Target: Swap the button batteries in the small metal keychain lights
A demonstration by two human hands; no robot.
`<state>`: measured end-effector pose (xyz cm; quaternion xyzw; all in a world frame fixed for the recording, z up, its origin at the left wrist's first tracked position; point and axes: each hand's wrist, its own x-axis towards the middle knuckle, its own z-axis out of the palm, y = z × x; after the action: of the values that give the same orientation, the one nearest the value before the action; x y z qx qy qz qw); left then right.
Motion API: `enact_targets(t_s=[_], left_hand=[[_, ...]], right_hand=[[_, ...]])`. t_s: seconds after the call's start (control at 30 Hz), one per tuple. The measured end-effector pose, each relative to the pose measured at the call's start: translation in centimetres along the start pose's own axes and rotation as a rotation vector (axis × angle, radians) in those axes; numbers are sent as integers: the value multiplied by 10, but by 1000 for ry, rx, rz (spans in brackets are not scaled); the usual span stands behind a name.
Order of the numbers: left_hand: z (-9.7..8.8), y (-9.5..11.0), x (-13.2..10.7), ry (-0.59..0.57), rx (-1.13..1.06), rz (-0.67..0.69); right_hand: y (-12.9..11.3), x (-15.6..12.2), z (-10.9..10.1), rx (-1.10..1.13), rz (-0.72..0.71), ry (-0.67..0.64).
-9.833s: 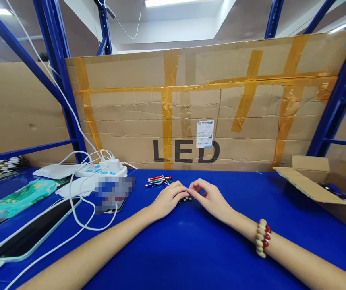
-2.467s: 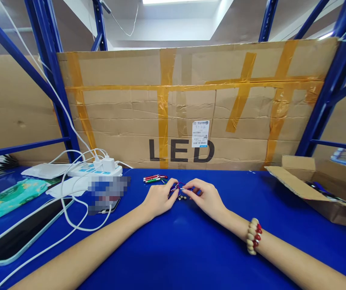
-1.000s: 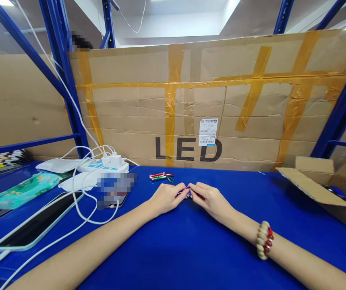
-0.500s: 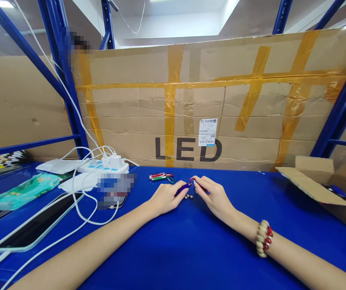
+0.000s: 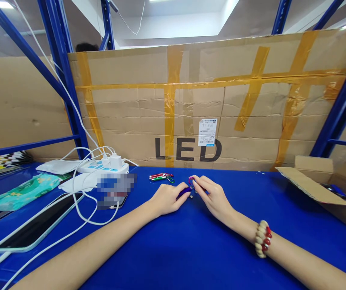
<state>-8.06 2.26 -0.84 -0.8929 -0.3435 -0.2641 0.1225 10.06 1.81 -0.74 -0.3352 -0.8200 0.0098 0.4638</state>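
- Blue tabletop (image 5: pixel 173 245): extends under and in front of the purple tube (image 5: pixel 185 192), which serves as the reference for all places below.
- Bead bracelet (image 5: pixel 262 239): on the right wrist, nearer than the purple tube and to its right; pale beads and red beads.
- Dark-screened phone (image 5: pixel 36 223): flat, well to the left of the purple tube and slightly nearer; white cables run beside it.
- Left hand (image 5: pixel 168 198): immediately left of the purple tube, pinching it between thumb and forefinger.
- Right hand (image 5: pixel 213 195): immediately right of the purple tube; thumb and forefinger pinch the right end of the magenta loop (image 5: pixel 190 178).
- Magenta loop: at the far right end of the purple tube, curving upward. Whether the two are joined cannot be told.
- Small metal piece (image 5: pixel 191 197): on the tabletop, just below the purple tube's right end; details too small to read.
- Open cardboard box (image 5: pixel 308 186): well to the right of the purple tube.
- Red tube (image 5: pixel 157 175) and green tube (image 5: pixel 158 178): side by side, beyond the purple tube and to its left.
- White power strip (image 5: pixel 121 170): farther left, beyond the purple tube, with chargers plugged in.
- Cardboard panel (image 5: pixel 130 112): upright behind the purple tube, marked "LED".
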Motion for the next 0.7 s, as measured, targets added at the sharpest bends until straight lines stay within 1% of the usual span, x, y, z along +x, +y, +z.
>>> enact_targets(t_s=[0.1, 0.17, 0.3, 0.4, 0.53, 0.7], left_hand=[[1, 1, 0, -22, 40, 90], [1, 1, 0, -13, 50, 95], [1, 1, 0, 31, 35, -26], [0, 1, 0, 43, 11, -99], [0, 1, 1, 41, -5, -147], [-1, 2, 2, 16, 26, -186]], right_hand=[[2, 1, 0, -4, 24, 19], [5, 2, 0, -20, 42, 25], [16, 1, 2, -103, 88, -45], [24, 0, 4, -185, 131, -88], [27, -3, 4, -283, 195, -117], [22, -3, 2, -431, 265, -193]])
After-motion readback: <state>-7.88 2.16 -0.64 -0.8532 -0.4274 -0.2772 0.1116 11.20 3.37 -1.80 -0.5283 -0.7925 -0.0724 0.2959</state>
